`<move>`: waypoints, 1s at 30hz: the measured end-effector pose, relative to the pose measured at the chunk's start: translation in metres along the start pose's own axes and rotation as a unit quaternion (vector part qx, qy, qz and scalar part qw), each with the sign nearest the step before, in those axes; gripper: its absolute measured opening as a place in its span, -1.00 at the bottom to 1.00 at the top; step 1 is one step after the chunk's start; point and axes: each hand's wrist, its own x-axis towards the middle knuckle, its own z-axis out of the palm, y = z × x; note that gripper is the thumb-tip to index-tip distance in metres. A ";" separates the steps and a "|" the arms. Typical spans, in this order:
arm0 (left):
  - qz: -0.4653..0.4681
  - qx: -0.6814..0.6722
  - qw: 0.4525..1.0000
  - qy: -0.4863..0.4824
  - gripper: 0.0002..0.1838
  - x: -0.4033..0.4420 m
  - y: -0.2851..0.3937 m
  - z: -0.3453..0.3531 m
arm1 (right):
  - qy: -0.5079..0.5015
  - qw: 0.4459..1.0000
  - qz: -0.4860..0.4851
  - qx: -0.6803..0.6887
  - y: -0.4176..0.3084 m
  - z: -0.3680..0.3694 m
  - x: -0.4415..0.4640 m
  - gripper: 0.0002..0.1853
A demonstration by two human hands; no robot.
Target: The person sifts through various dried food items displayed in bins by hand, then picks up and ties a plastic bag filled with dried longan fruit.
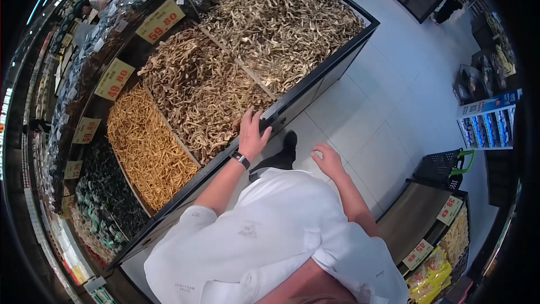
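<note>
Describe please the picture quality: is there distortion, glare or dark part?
Head view: strong wide-angle distortion, the long bin edge curving at left; black vignette around the corners; bright light strips glaring at far left; pale sheen on the floor tiles; both hands fairly clear; far shelves too small to read.

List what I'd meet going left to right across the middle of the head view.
Yellow price sign → golden strips → left hand → black shoe → right hand → black basket with a green handle.
</note>
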 end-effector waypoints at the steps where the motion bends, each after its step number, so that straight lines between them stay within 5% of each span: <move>1: 0.012 -0.005 1.000 -0.008 -0.31 0.016 0.005 0.011 | 0.005 1.000 0.009 -0.004 0.006 -0.008 0.006 -0.74; 14: 0.077 -0.026 0.993 -0.087 -0.26 0.213 0.026 0.103 | 0.080 0.994 0.069 -0.001 0.043 -0.101 0.128 -0.76; 17: 0.045 0.031 0.998 0.027 -0.23 0.255 0.014 0.089 | 0.090 0.994 0.064 0.016 0.051 -0.117 0.155 -0.77; 21: -0.143 0.115 0.961 0.205 -0.11 0.309 -0.052 0.052 | 0.030 0.994 0.102 0.035 0.074 -0.139 0.177 -0.76; 24: -0.262 0.079 0.940 0.203 0.05 0.332 -0.084 0.039 | 0.024 0.996 0.081 0.032 0.108 -0.151 0.196 -0.75; 30: -0.342 -0.028 0.922 0.182 0.16 0.357 -0.049 0.093 | -0.017 0.998 0.051 0.037 0.154 -0.209 0.257 -0.74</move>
